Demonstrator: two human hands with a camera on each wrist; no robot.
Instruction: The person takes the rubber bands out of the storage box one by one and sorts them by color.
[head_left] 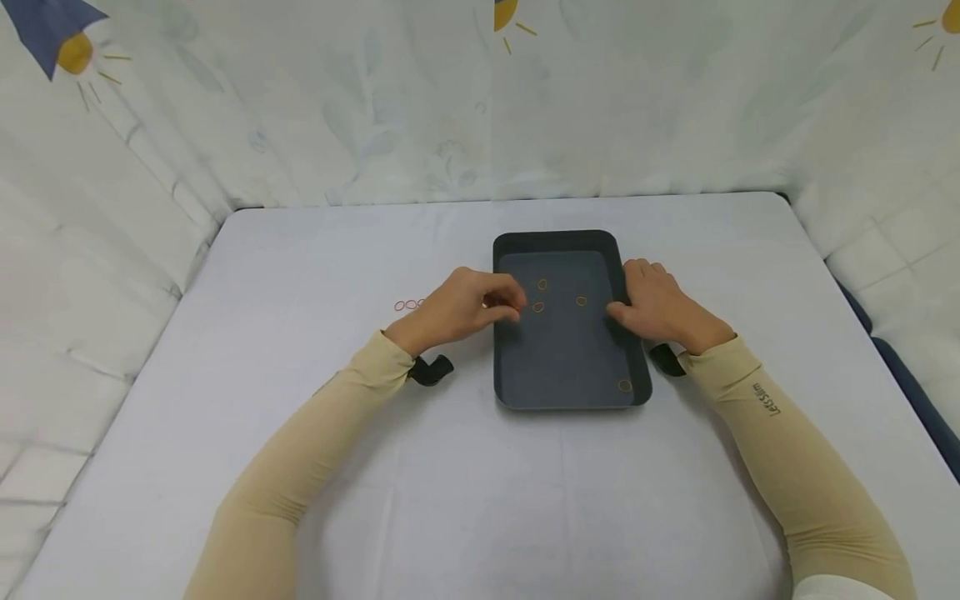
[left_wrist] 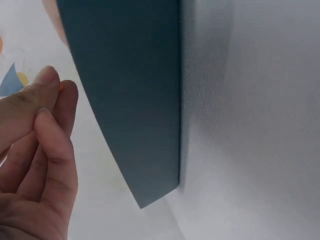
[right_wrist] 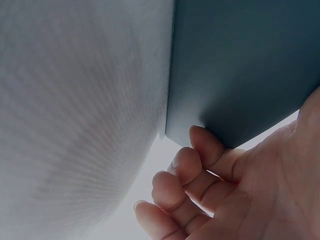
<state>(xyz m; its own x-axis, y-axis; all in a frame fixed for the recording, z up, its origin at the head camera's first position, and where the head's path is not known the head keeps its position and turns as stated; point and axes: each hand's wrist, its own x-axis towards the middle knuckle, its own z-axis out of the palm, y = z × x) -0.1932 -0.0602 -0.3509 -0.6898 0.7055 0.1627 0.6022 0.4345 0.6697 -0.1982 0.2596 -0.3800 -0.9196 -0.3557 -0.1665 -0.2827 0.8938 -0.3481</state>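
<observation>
Hands (head_left: pixel 461 308) at dark tray (head_left: pixel 562 362), pinched orange piece (left_wrist: pixel 62 86) mostly hidden

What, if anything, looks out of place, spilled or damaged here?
Nothing looks spilled or damaged. The only mild oddity is a yellowish ring lying alone in the near right corner of the dark tray, apart from the three similar rings farther up. That may simply be where it landed.

A dark grey rectangular tray (head_left: pixel 558 358) is gripped at its right wall by the right hand (head_left: pixel 656 304). Inside it, four small orange rings (head_left: pixel 581 304) are scattered. A reddish ring (left_wrist: pixel 62 86) is pinched by the left hand (head_left: pixel 465 304); red rings (head_left: pixel 411 305) are lined up near it.
</observation>
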